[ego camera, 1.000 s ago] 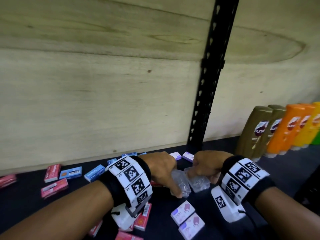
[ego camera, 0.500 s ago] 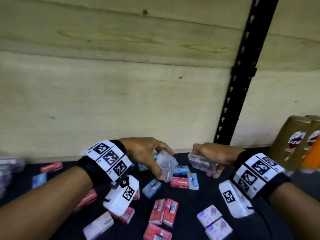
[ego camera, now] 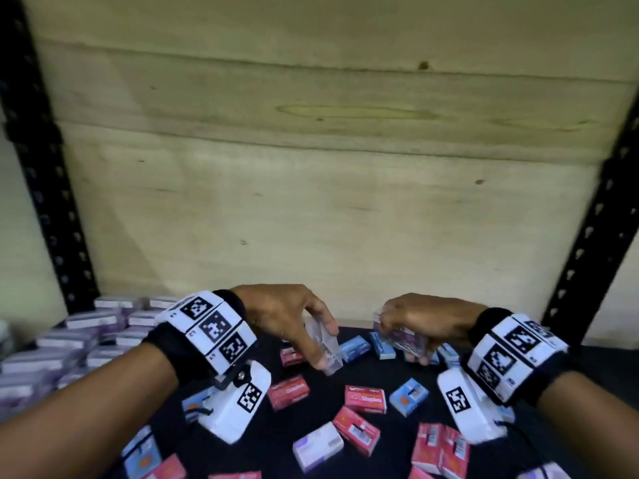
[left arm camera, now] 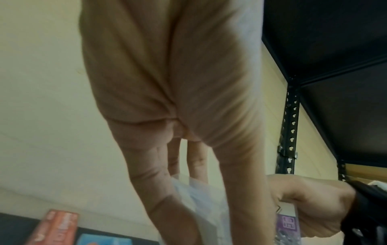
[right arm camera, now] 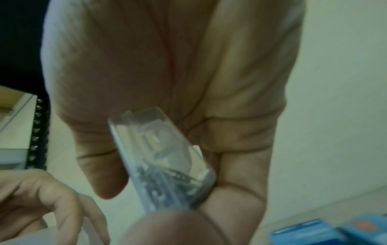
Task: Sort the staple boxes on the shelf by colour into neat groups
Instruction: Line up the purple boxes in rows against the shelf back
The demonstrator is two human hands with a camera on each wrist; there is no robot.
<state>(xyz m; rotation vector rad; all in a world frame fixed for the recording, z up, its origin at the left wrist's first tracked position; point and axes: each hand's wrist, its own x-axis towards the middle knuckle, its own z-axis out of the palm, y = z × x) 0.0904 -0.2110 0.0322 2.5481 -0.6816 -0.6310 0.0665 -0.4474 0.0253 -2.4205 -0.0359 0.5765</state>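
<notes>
**Q:** Head view: status of the sort?

**A:** Partly done, by the look of it. Well out from the left hand [ego camera: 287, 316], on its outer side, purple staple boxes [ego camera: 69, 344] stand in stacked rows; that group looks formed. Below and between both grips, red boxes [ego camera: 365, 399], blue boxes [ego camera: 408, 401] and a stray purple box [ego camera: 318, 445] lie mixed on the black shelf [ego camera: 363, 371]. These are still to be grouped.

**Q:** Grip states there?

**A:** The left hand's fingers are curled round a clear plastic box [ego camera: 323, 344]. The right hand [ego camera: 425, 323] grips a second clear case [ego camera: 401, 335] with a purple label.

**Q:** Left wrist view?

**A:** The fingers [left arm camera: 146, 175] reach down onto the clear plastic box. A red box and a blue one lie just under the grip, on its outer side.

**Q:** Right wrist view?

**A:** Thumb and fingers pinch the clear case, and metal pieces show inside it. Blue boxes sit below the grip, on its outer side. Whether the clear cases count as a colour group cannot be told.
</notes>
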